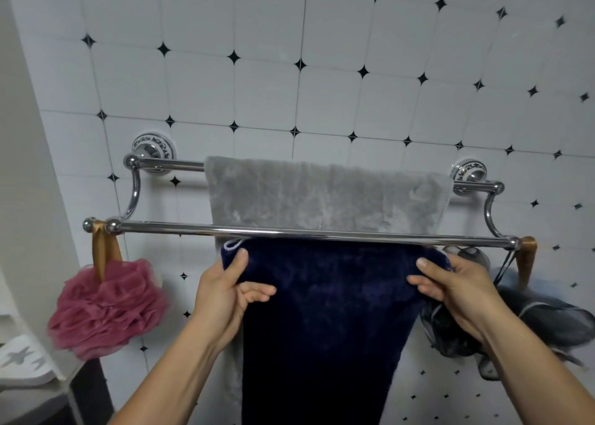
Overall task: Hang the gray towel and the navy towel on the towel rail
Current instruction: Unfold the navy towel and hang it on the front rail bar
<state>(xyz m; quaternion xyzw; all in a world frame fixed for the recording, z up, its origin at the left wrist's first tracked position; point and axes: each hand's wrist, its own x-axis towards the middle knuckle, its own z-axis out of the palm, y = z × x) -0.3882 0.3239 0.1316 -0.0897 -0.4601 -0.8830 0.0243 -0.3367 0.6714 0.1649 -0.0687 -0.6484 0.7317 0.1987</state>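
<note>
Fingers (257,291) of left hand (222,299) and right hand (457,291) pinch top corners of fluffy navy towel (325,321), held just below front chrome bar of double towel rail (289,231). Plush gray towel (325,196) draped over back bar. Pink mesh bath pouf (103,308) hangs at rail's left end.

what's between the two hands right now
In the head view, only the navy towel spans between the left hand and right hand.
</note>
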